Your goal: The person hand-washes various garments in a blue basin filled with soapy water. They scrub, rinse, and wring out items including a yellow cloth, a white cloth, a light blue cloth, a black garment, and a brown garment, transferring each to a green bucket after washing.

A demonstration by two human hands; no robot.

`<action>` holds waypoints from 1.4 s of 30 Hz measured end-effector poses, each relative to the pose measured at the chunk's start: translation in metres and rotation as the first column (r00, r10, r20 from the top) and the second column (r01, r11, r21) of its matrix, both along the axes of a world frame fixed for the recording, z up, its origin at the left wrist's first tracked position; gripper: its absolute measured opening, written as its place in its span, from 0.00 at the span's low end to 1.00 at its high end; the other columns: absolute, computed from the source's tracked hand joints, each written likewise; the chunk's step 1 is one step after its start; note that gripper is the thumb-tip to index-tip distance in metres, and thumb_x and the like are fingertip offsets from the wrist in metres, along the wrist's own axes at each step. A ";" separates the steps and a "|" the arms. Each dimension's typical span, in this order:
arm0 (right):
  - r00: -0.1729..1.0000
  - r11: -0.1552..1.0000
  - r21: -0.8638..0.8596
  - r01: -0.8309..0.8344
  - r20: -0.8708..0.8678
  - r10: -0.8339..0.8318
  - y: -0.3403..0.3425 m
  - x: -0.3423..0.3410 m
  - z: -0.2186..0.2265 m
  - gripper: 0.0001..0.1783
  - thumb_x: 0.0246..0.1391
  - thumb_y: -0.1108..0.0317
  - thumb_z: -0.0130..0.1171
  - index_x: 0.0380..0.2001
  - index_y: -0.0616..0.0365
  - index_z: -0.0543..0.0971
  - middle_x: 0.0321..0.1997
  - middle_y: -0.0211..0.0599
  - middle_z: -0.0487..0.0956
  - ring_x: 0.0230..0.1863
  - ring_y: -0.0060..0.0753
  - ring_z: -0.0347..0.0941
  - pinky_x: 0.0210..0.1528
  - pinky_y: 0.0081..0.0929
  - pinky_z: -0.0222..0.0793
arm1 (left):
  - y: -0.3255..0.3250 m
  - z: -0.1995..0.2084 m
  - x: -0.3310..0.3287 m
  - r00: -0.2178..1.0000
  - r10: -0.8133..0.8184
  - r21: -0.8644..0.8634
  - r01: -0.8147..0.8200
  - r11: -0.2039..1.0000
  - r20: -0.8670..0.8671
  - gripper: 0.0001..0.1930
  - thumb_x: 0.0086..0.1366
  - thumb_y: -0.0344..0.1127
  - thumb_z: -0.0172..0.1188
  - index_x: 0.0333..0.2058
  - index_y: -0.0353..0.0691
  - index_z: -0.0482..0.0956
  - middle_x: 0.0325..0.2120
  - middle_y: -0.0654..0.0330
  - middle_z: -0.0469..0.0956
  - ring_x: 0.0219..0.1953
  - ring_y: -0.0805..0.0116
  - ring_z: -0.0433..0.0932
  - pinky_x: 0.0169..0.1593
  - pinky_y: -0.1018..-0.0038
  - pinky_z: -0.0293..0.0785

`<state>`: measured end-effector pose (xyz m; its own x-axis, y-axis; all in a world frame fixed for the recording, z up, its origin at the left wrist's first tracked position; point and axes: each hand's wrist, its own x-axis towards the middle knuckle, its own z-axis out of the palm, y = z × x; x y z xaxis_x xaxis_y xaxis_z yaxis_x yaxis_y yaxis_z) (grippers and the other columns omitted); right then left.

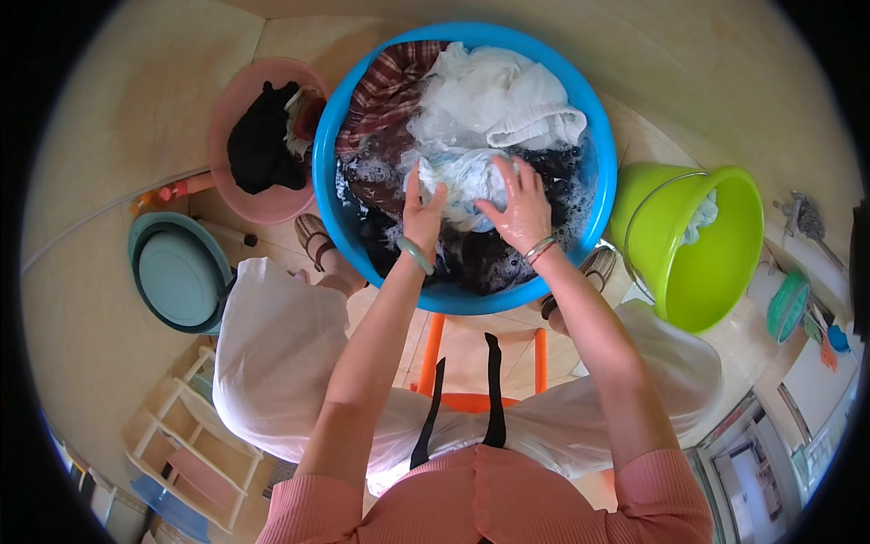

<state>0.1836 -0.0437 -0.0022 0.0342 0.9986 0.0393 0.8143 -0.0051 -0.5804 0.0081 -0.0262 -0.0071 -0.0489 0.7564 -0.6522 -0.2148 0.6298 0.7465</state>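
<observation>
In the soapy water of a large blue basin point(605, 172) lies a bunched white cloth point(464, 186) with a faint bluish pattern. My left hand point(423, 218) is at its left side, finger and thumb stretched apart. On the other side, my right hand point(524, 208) rests its spread, wet fingers against the cloth. Neither hand is closed round it. Beyond them a larger white garment point(498, 91) puffs up out of the water. A dark red plaid cloth point(390, 86) hangs in at the upper left. Dark fabric point(471, 258) is soaking below my hands.
A pink basin point(222, 136) with black clothing point(265, 136) stands left, above a grey-green basin point(140, 263). At the right, a lime green bucket point(716, 263) lies tilted, a pale cloth point(700, 218) at its rim. An orange stool point(435, 349) and a cream rack point(195, 440) are nearer.
</observation>
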 end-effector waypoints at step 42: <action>0.846 0.960 0.105 0.261 -0.503 -0.175 0.012 -0.027 0.081 0.09 0.47 0.64 0.65 0.28 0.55 0.76 0.30 0.44 0.78 0.32 0.53 0.77 0.32 0.41 0.74 | 0.013 0.078 0.044 0.989 0.144 0.098 -0.147 0.984 0.036 0.14 0.59 0.43 0.63 0.31 0.36 0.79 0.25 0.64 0.77 0.25 0.74 0.73 0.30 0.74 0.71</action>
<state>0.1563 -0.0318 0.0792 0.3077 0.9437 0.1212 0.4183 -0.0198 -0.9081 0.0524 -0.0133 0.0713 -0.1452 0.8041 -0.5764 -0.3209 0.5128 0.7962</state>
